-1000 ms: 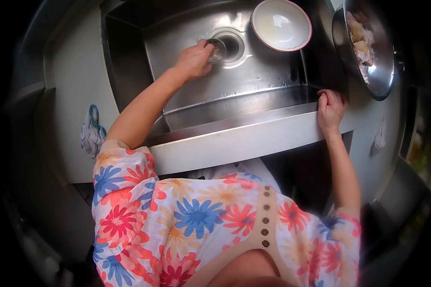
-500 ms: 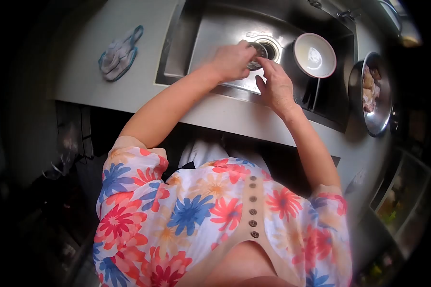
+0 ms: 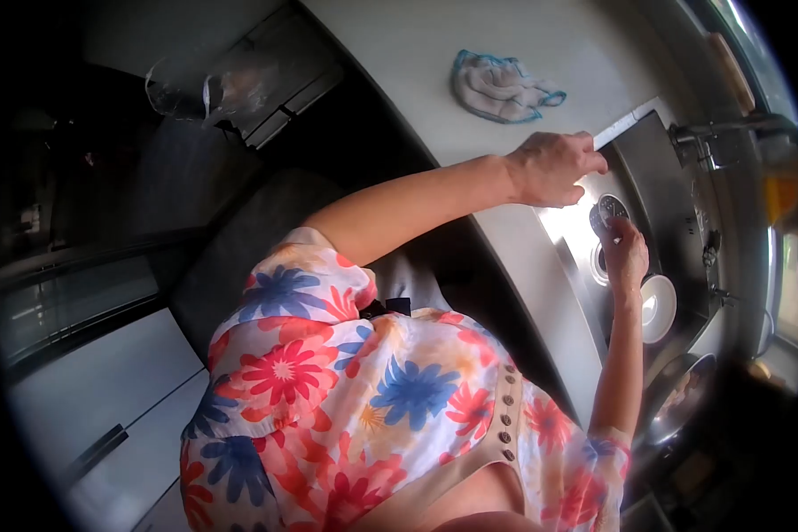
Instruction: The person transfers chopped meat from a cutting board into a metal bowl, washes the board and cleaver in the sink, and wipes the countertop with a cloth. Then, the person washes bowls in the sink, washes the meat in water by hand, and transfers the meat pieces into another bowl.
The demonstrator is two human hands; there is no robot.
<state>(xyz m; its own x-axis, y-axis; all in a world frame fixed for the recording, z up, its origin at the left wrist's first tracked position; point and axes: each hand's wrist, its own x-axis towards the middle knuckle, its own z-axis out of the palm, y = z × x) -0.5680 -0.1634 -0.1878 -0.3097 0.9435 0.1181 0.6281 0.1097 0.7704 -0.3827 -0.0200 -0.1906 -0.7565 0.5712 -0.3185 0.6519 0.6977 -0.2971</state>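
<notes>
The sink (image 3: 647, 164) is set into a pale counter (image 3: 372, 62). One white bowl (image 3: 661, 308) stands inside the sink, close beside the drain (image 3: 600, 266), and the right forearm crosses in front of its near edge. One metal basin (image 3: 667, 424) sits just past the sink's right end; its contents are too blurred to tell. One crumpled cloth (image 3: 503, 89) with blue edging lies on the counter beyond the sink's left end, near the left arm. At the sink's back edge is a tap (image 3: 696, 133). Two bowl-shaped vessels are in view, then, with one cloth and one strainer (image 3: 608, 211).

That perforated metal strainer is above the sink floor, near the drain. The right hand (image 3: 627, 254) grasps it by the edge with its fingertips. The left hand (image 3: 557, 168), released, hangs over the sink's front-left corner with bent fingers, apart from the strainer.
</notes>
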